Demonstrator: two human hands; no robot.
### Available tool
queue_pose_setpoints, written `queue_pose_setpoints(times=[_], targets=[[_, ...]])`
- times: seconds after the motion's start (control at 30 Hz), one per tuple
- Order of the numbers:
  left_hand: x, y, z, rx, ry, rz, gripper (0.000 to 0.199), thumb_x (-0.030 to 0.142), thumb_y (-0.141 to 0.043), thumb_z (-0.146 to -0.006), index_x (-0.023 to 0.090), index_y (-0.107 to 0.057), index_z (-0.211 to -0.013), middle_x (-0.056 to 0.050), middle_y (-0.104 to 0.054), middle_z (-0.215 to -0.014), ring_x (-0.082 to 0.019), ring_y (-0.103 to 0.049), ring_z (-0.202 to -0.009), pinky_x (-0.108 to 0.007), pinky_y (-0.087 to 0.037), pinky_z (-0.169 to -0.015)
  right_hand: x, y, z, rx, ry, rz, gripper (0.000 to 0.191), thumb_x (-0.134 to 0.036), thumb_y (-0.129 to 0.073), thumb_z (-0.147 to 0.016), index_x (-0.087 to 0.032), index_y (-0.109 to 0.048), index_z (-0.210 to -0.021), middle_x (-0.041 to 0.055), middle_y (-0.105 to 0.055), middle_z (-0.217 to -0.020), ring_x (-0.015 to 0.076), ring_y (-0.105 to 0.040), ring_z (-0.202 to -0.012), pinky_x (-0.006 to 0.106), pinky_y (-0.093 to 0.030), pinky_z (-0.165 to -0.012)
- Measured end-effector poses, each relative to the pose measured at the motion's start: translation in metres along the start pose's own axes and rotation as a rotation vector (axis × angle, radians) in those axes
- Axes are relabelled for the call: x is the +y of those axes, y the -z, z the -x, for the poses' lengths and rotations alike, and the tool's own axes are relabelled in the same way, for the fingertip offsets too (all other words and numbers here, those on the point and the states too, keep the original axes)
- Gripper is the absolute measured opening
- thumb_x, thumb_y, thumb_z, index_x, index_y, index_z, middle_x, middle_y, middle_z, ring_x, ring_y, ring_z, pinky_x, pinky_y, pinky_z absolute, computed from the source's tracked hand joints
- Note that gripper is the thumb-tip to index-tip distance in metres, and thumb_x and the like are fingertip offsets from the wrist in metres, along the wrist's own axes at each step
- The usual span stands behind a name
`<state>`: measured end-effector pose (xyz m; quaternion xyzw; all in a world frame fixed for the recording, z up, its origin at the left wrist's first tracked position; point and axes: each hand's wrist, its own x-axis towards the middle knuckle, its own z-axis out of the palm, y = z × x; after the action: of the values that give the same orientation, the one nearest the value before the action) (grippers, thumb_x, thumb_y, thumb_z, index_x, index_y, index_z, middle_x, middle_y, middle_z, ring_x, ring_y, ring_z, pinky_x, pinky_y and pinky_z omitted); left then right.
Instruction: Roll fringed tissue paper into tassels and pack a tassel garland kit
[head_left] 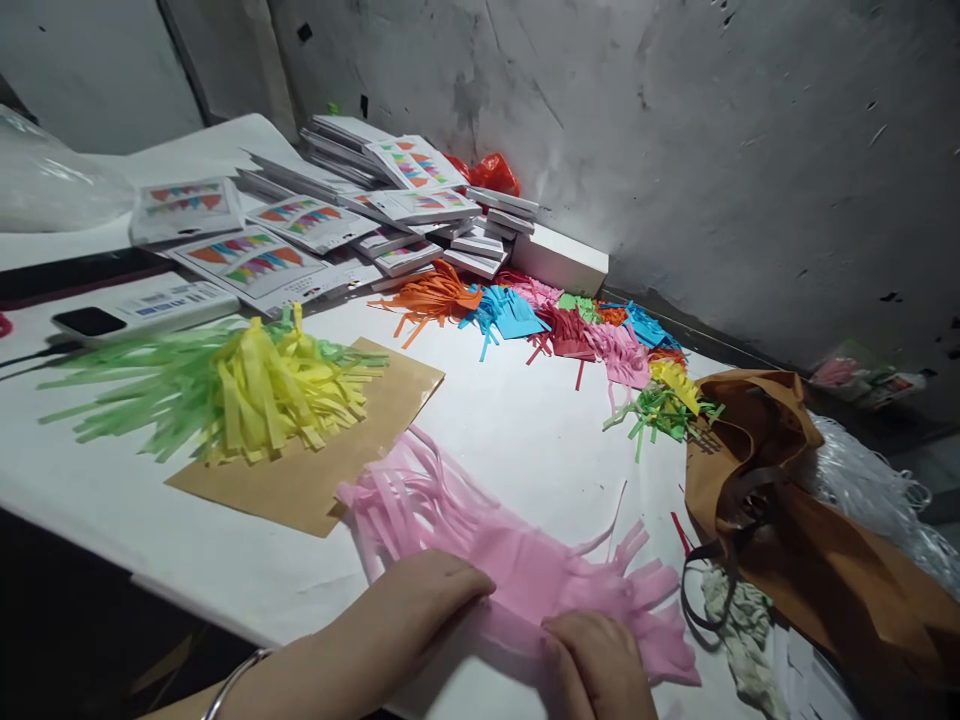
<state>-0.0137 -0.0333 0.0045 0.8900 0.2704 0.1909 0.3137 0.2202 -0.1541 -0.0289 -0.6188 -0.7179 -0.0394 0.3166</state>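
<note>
A pink fringed tissue sheet [517, 565] lies on the white table at the front, its cut strips spread to the left and right. My left hand [424, 610] has its fingers closed on the sheet's near edge, with the thumb along the top. To the right, my right hand [596, 655] grips the same near edge with bent fingers. Between the hands the edge looks folded. Touching the pink strips on the left is a brown paper sheet [315, 500], with yellow fringed tissue [277, 395] and green fringed tissue [157, 375] over it.
Colourful tassels [570, 330] form a row toward the wall. Printed packets [255, 262] are piled at the back left beside a white box [562, 258]. A phone [90, 275] lies far left. On the right are a brown bag [795, 520] and a crumpled cloth [742, 620].
</note>
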Motion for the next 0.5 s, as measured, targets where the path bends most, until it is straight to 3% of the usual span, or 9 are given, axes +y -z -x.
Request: queue_pose_setpoints(times=[0.07,0.17,0.33,0.4,0.5], targets=[[0.001,0.001,-0.004,-0.002,0.033,-0.008,0.026,0.017,-0.048,-0.089,0.023,-0.071,-0.099,-0.006,-0.075,-0.085,-0.022,-0.068,-0.076,-0.027,-0.049,-0.069,0.003,0.01,-0.008,-0.061,0.006,0.03,0.03,-0.037,-0.039,-0.104,-0.027,-0.064,-0.091,-0.0015,-0.071,-0.08,0.0173,-0.067,-0.074,0.03,-0.047,-0.071],[0.0,0.001,-0.007,-0.026,0.063,-0.003,0.025,0.02,-0.048,-0.09,0.022,-0.072,-0.097,-0.007,-0.075,-0.082,-0.022,-0.068,-0.074,-0.027,-0.048,-0.068,0.006,0.022,-0.019,-0.137,0.126,0.073,0.013,-0.03,-0.052,-0.098,-0.027,-0.064,-0.103,-0.002,-0.072,-0.088,0.0175,-0.067,-0.079,0.029,-0.047,-0.072],[-0.002,0.007,-0.003,-0.038,0.06,-0.022,0.035,0.013,-0.05,-0.083,0.024,-0.071,-0.108,-0.007,-0.077,-0.095,-0.024,-0.07,-0.083,-0.029,-0.05,-0.075,0.003,0.021,-0.026,-0.182,0.261,-0.024,0.021,-0.013,-0.049,-0.093,-0.023,-0.061,-0.107,0.0018,-0.071,-0.107,0.02,-0.063,-0.102,0.032,-0.045,-0.089],[0.0,0.012,-0.006,-0.056,0.135,-0.115,0.038,0.009,-0.048,-0.078,0.023,-0.071,-0.106,-0.008,-0.077,-0.096,-0.026,-0.071,-0.085,-0.032,-0.051,-0.075,-0.002,0.017,-0.027,-0.19,0.218,-0.081,0.017,-0.013,-0.047,-0.095,-0.022,-0.059,-0.104,0.0014,-0.07,-0.1,0.0192,-0.062,-0.098,0.032,-0.044,-0.09],[0.006,0.019,-0.018,-0.103,0.24,-0.25,0.029,0.008,-0.046,-0.076,0.02,-0.07,-0.085,-0.009,-0.076,-0.084,-0.028,-0.07,-0.077,-0.033,-0.049,-0.067,-0.011,0.011,-0.032,-0.138,-0.016,-0.08,0.022,-0.02,-0.04,-0.102,-0.024,-0.056,-0.087,0.0001,-0.065,-0.084,0.0189,-0.059,-0.082,0.032,-0.041,-0.08]])
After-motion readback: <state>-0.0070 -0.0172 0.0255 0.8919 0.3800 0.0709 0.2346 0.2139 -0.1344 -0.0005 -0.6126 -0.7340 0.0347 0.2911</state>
